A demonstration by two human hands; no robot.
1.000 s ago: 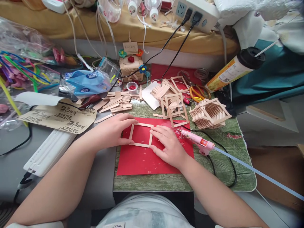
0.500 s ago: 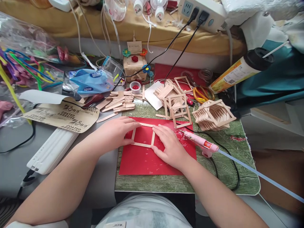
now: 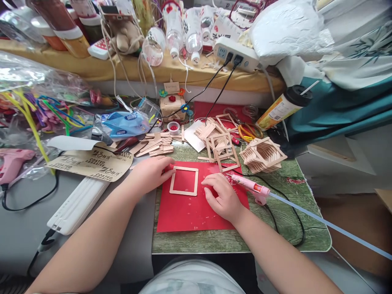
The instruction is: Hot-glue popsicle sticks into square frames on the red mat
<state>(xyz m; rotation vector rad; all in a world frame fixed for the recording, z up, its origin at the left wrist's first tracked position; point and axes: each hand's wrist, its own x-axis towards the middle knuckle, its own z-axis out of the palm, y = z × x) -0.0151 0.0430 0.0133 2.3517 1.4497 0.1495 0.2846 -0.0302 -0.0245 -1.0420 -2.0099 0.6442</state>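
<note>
A square frame of wooden sticks (image 3: pixel 183 193) lies flat on a red sheet (image 3: pixel 180 216). My left hand (image 3: pixel 152 173) is at the frame's upper left corner, thumb and fingers apart, with the fingertips beside its edge. To the right of the frame, my right hand (image 3: pixel 221 195) hovers over the red sheet, fingers apart and slightly bent, clear of the sticks. A pink glue gun (image 3: pixel 251 185) with a long glue stick lies just right of that hand. Behind the sheet stand more stick frames (image 3: pixel 223 152), leaning on one another.
A stacked stick structure (image 3: pixel 263 155) is at the right, near scissors (image 3: pixel 249 132) and a drink cup (image 3: pixel 283 106). Loose sticks (image 3: pixel 156 145), a tissue pack (image 3: pixel 125 124) and a small decorated box (image 3: pixel 172 107) stand behind. Sandpaper (image 3: pixel 92 162) and a white power strip (image 3: pixel 76 206) lie left.
My right hand has let go of the square frame and moved right. My left hand has loosened at its upper left corner. The camera view has tilted up, showing more of the shelf.
</note>
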